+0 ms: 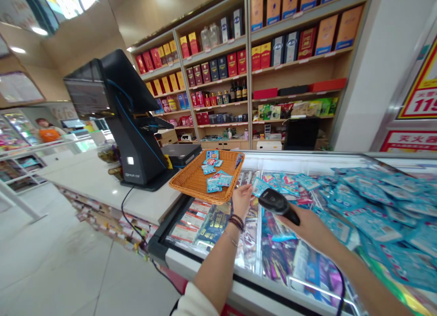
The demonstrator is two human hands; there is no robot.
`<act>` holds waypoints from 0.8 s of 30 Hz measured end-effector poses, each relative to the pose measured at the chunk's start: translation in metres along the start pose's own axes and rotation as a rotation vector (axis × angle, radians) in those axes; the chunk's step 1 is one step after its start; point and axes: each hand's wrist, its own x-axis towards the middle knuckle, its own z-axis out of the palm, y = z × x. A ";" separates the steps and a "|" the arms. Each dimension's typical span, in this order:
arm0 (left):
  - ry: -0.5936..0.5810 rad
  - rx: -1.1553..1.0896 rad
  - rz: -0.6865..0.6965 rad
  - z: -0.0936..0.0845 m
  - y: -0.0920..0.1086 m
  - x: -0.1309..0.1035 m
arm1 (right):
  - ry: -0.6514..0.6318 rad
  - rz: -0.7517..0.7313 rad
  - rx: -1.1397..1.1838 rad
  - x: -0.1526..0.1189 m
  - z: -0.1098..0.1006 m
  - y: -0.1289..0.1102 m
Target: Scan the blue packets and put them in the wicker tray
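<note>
L. hand (242, 196) has a light pinch, fingertips closed on the near edge of a small blue packet (258, 186), prob. so most of its face stays uncovered. R. hand (302, 221) is wrapped round the handle of a black scanner (276, 202), its head right by the packet (can't tell if they touch); seems angled that way to bring the reading end close to the print. Scanner = smooth, rounded hard plastic; packet = thin, glossy film, flattish. Beaded bracelet (236, 223) on the l. wrist, dark round beads.

Just left of the l. hand, a wicker basket (189, 178), tan weave, shallow w/ sloping sides, holds a few loose packets (220, 181); presumably there for easy reach. Right side: a big slippery-looking heap of similar packets (382, 206) on the glass-topped freezer (191, 262), which serves as a worktop, approx. level w/ the white counter (85, 172). Farther out, a matte black POS terminal (128, 124) and wooden shelves (249, 79) of boxed goods.
</note>
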 end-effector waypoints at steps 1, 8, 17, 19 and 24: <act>0.008 -0.003 -0.006 0.000 0.001 -0.001 | 0.012 0.008 0.025 0.000 0.000 0.000; -0.003 -0.075 -0.046 0.009 0.001 -0.010 | 0.101 0.158 0.343 -0.001 -0.012 0.020; -0.056 -0.234 -0.114 0.079 -0.005 0.002 | 0.536 0.294 0.429 -0.024 -0.119 0.076; -0.096 -0.227 -0.094 0.107 -0.004 0.001 | 0.631 0.349 0.409 -0.036 -0.148 0.093; -0.279 -0.201 -0.054 0.192 0.004 -0.004 | 0.812 0.390 0.396 -0.069 -0.199 0.130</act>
